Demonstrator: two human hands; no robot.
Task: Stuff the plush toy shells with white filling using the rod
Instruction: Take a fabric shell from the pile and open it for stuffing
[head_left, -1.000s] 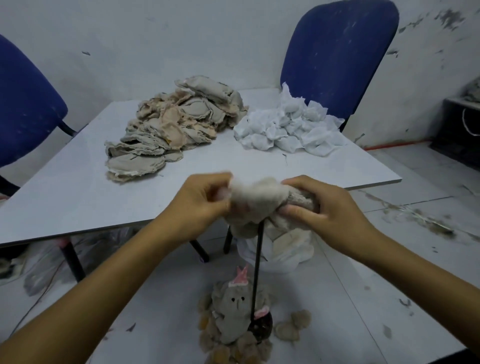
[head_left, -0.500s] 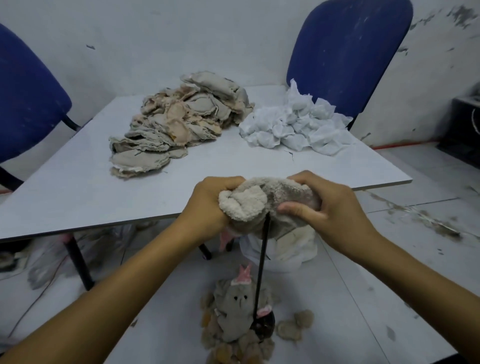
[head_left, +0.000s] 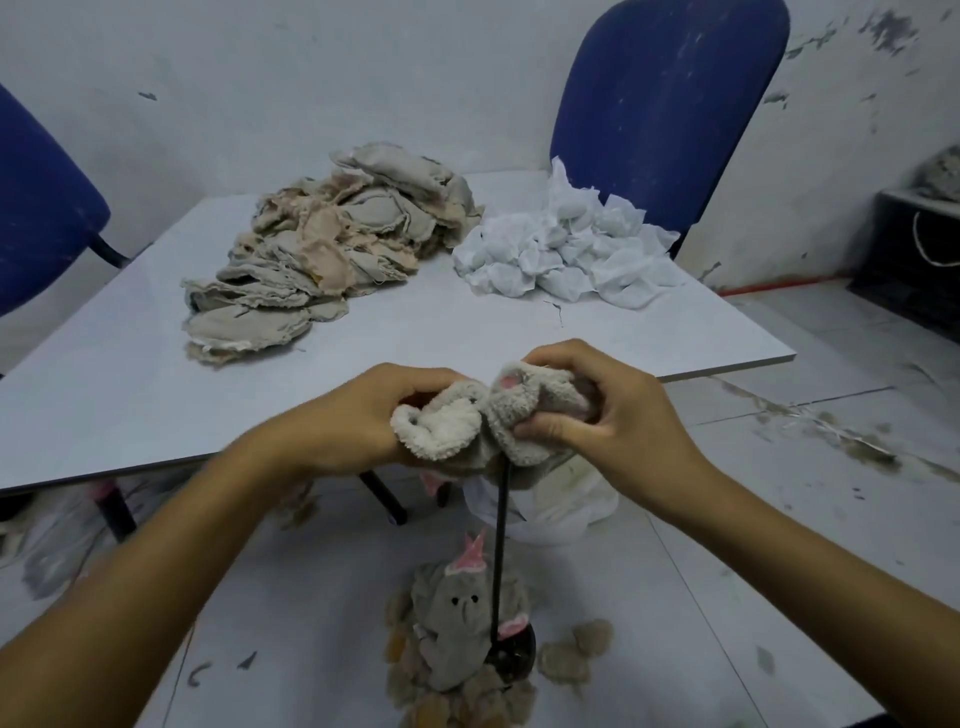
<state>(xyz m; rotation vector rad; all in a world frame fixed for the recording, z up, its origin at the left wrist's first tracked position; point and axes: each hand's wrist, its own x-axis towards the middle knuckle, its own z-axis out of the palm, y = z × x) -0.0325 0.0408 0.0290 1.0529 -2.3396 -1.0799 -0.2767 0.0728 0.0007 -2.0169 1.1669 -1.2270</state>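
I hold a beige plush shell (head_left: 485, 418) in front of the table edge, over the top of a thin black rod (head_left: 498, 551). My left hand (head_left: 358, 415) grips its left, cream-coloured end. My right hand (head_left: 597, 410) grips the right side, thumb pressed on the fabric. The rod stands upright from a dark round base (head_left: 511, 657) on the floor and its tip is hidden inside the shell. A pile of flat empty shells (head_left: 322, 254) lies on the white table (head_left: 130, 384), with a heap of white filling (head_left: 566, 254) to its right.
A stuffed grey plush toy (head_left: 460, 634) with pink ears lies on the floor by the rod base, among small brown plush pieces. A white bag (head_left: 566, 506) sits on the floor under the table edge. Blue chairs stand at the left (head_left: 36, 208) and behind the table (head_left: 670, 104).
Both hands have worked the shell further over the rod; it is bunched differently, with the cream end turned toward me and a pink patch now showing on top.
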